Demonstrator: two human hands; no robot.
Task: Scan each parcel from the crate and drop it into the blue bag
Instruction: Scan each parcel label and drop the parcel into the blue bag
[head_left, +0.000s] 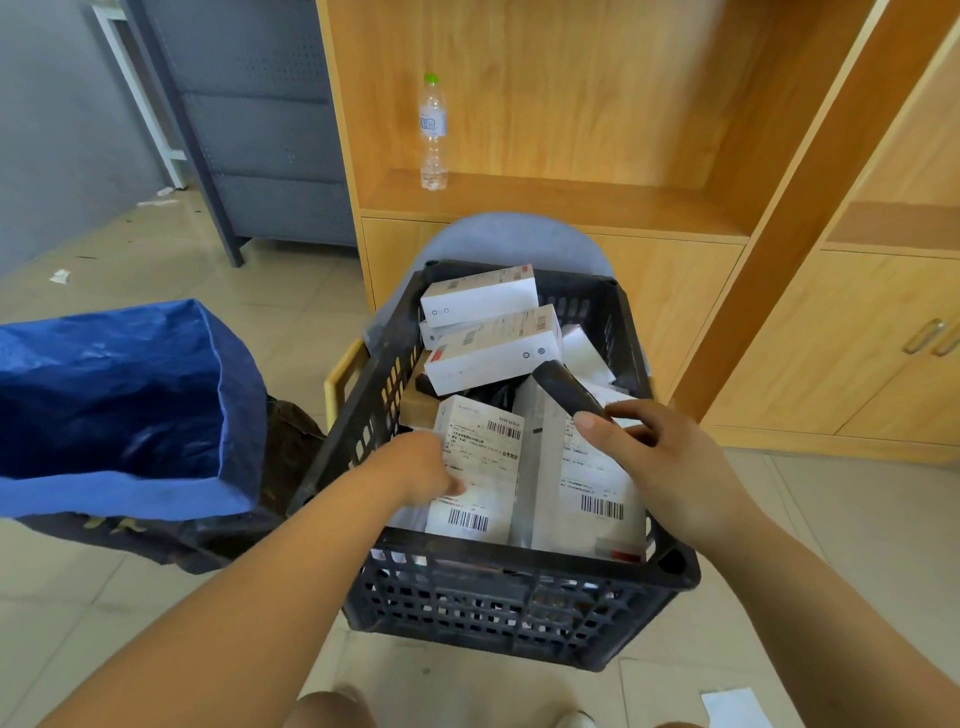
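Note:
A black plastic crate (519, 603) in front of me holds several white boxed parcels with barcode labels. My left hand (421, 467) grips the left edge of a white parcel (480, 467) at the crate's front, still inside the crate. My right hand (670, 467) holds a black handheld scanner (566, 389), whose head points down over the parcels. Another labelled parcel (587, 493) lies under the right hand. The blue bag (119, 405) stands open on the floor to the left of the crate.
The crate rests on a grey-seated chair (509, 239) with a wooden frame. Behind it stands a wooden cabinet (727, 291) with a water bottle (434, 132) on its shelf. A grey metal rack (260, 156) stands at the back left. Paper scraps lie on the tiled floor.

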